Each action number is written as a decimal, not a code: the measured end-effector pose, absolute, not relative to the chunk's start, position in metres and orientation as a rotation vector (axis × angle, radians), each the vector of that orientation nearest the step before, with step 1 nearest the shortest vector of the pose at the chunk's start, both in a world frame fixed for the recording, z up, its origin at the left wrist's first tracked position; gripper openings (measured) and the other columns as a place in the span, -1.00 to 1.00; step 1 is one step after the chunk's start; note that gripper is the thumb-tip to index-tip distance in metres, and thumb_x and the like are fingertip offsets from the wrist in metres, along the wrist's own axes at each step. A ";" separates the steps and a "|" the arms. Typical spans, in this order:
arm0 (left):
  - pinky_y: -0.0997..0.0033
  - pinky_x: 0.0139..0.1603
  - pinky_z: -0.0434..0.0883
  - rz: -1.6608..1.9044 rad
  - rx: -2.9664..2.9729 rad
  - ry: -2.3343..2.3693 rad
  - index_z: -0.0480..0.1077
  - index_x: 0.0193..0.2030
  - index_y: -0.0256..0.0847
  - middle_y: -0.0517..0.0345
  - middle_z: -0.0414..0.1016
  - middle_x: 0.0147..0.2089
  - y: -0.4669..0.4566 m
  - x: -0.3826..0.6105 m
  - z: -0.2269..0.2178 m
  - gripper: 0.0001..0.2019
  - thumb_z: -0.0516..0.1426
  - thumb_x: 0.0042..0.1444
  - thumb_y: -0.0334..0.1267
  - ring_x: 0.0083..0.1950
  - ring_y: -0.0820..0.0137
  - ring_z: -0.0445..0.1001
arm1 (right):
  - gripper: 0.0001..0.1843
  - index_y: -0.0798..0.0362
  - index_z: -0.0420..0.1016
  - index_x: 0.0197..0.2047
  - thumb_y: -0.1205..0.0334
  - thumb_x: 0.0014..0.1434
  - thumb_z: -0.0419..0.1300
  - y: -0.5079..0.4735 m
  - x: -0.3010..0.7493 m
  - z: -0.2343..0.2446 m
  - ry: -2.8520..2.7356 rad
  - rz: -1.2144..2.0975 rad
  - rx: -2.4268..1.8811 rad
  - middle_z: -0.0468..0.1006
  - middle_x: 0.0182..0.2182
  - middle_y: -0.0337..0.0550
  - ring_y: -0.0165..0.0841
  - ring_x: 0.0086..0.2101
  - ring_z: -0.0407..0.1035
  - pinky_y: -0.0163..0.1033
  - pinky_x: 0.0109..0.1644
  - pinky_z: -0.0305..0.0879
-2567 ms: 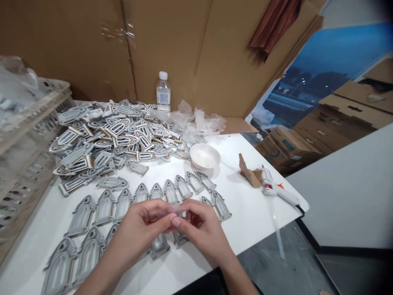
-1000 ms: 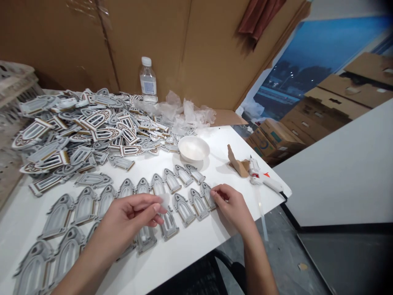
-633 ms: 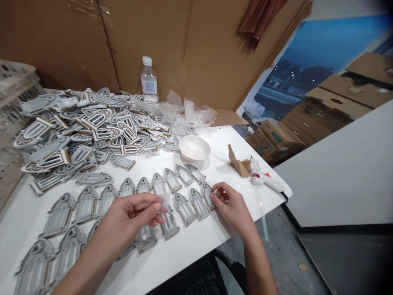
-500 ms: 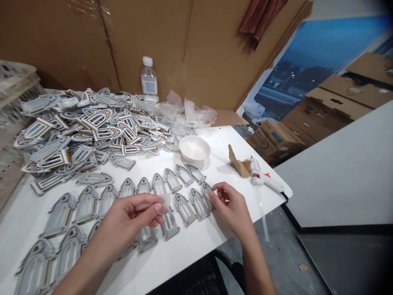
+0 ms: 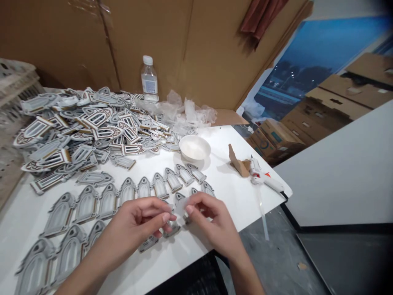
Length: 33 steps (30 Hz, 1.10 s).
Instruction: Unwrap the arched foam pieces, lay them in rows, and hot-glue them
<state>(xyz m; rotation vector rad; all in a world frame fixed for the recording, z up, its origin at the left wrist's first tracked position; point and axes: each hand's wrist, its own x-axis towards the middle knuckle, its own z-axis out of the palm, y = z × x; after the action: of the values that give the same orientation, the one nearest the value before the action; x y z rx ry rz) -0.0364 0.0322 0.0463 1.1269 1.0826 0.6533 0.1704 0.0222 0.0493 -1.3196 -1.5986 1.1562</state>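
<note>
My left hand (image 5: pixel 139 219) and my right hand (image 5: pixel 211 223) meet above the near part of the white table (image 5: pixel 242 196). Both pinch a small translucent film piece (image 5: pixel 179 206) between thumb and fingertips. Under and around the hands lie rows of grey arched window-shaped pieces (image 5: pixel 107 200), laid flat side by side. Several of these pieces are hidden beneath my hands.
A big heap of grey and brown-edged window pieces (image 5: pixel 86 127) fills the far left. Behind it stand a water bottle (image 5: pixel 149 80) and crumpled clear plastic (image 5: pixel 187 112). A white bowl (image 5: pixel 194 148), cardboard scrap (image 5: pixel 238 164) and glue gun (image 5: pixel 260 177) lie right. A crate (image 5: pixel 12 82) sits far left.
My right hand has left the window piece at the right end of the near row and come leftward to meet my left hand; both now pinch the film piece.
</note>
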 end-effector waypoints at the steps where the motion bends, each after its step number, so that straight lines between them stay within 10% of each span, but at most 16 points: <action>1: 0.55 -0.38 0.43 0.661 1.120 1.097 0.49 -0.27 -0.18 0.11 0.64 -0.32 0.032 -0.036 0.047 -0.75 0.24 0.07 -0.03 -0.34 0.42 0.56 | -0.86 0.03 0.40 -0.32 0.20 0.27 0.12 0.025 0.179 0.050 -1.611 1.120 -1.339 0.39 -0.40 -0.28 -0.43 -0.39 0.26 -0.33 -0.38 0.15; 33: 0.54 -0.37 0.43 0.706 1.004 1.178 0.40 -0.38 -0.19 0.09 0.63 -0.37 0.033 -0.038 0.049 -0.72 0.26 0.03 -0.01 -0.25 0.33 0.59 | -0.86 0.04 0.40 -0.38 0.42 0.19 0.13 0.045 0.214 0.043 -2.114 0.751 -1.725 0.35 -0.37 -0.27 -0.41 -0.36 0.25 -0.29 -0.30 0.12</action>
<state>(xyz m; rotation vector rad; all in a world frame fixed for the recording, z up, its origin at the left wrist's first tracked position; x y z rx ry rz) -0.0380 0.0327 0.0486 1.0040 1.1785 0.7061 0.2141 0.0452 0.0427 -1.7246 -2.1139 0.7510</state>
